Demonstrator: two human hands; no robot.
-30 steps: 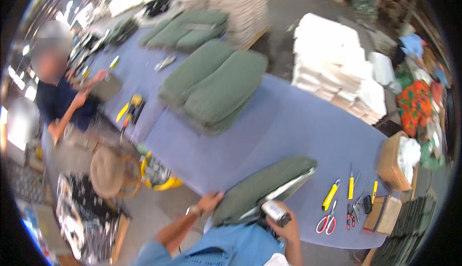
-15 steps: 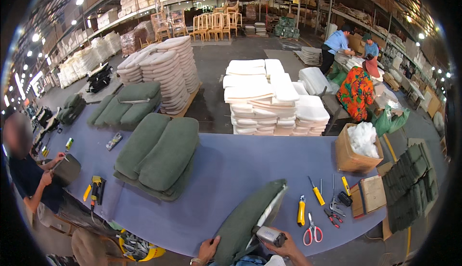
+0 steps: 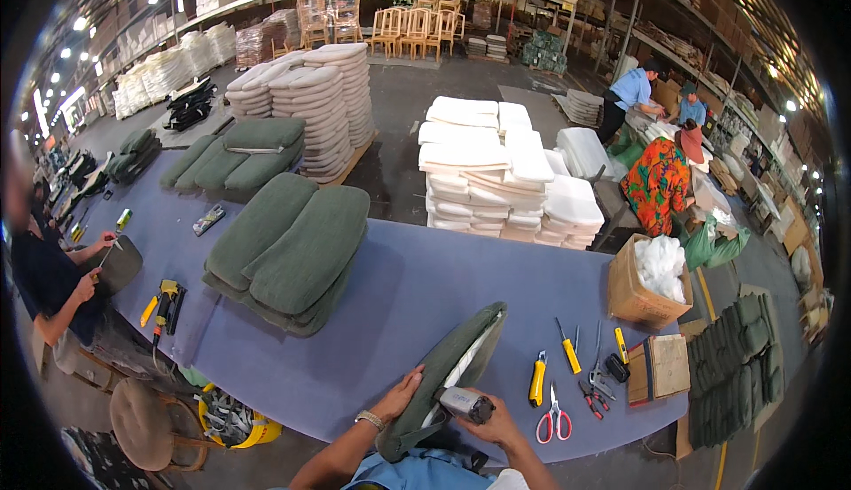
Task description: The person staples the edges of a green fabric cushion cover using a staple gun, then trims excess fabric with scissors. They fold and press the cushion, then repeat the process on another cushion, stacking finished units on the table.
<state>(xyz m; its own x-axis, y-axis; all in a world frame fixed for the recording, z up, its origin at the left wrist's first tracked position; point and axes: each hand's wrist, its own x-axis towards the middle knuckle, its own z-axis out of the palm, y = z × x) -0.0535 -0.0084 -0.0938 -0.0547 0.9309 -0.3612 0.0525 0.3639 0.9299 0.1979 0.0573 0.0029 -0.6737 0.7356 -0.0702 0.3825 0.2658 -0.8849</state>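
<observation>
A dark green fabric cushion point(image 3: 430, 384) stands tilted on its edge at the table's near side, a pale strip showing along its open seam. My left hand point(image 3: 401, 398) holds its left face, thumb near the top edge and fingers partly hidden. My right hand point(image 3: 496, 423) is closed around a grey tool with a dark rounded end point(image 3: 466, 405); its tip meets the cushion's open side, and its handle is hidden by my hand. Right of it lie red-handled scissors point(image 3: 554, 423), a yellow utility knife point(image 3: 538, 379) and a yellow-handled screwdriver point(image 3: 569, 355).
A stack of green cushions point(image 3: 288, 259) sits left of centre on the blue-grey table point(image 3: 425, 259). Pliers point(image 3: 592, 401), a wooden box point(image 3: 658, 370) and a carton of white stuffing point(image 3: 647, 299) are at right. A co-worker point(image 3: 62, 268) works at far left, near a yellow-black stapler point(image 3: 164, 308).
My left hand has slid further up the cushion's face, and the cushion has shifted slightly left. My right hand still holds the grey tool at the seam. The view has shifted.
</observation>
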